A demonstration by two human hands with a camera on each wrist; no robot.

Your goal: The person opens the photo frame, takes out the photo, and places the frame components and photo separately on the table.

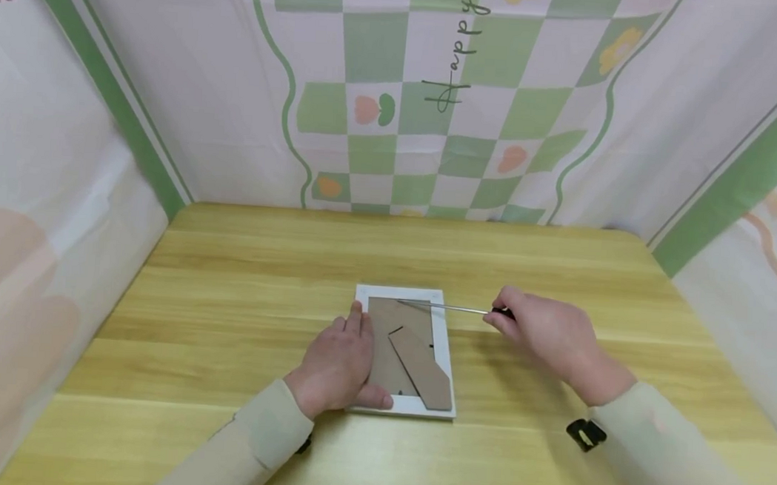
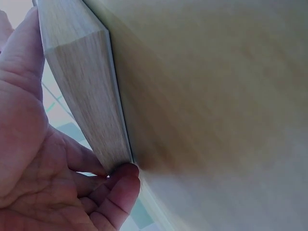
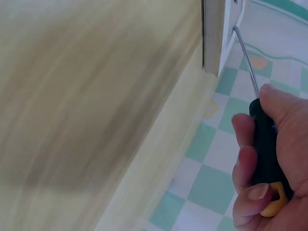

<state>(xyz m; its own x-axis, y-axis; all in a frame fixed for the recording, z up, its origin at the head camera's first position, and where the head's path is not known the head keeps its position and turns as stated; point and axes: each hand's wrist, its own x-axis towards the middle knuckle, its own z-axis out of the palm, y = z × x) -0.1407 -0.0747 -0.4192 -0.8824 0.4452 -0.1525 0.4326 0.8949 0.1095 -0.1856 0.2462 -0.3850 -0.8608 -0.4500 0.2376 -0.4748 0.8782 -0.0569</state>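
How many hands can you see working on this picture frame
2: the left hand rests on the left side of the picture frame; the right hand grips a screwdriver reaching over its back.

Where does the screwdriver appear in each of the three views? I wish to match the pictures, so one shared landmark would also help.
Head: the screwdriver is right of centre, below mid-height, held in the right hand.
Left wrist: not in this picture.
Right wrist: at the right side, shaft slanting up and left from the handle.
Shared landmark: the picture frame, visible at least partly in all three.
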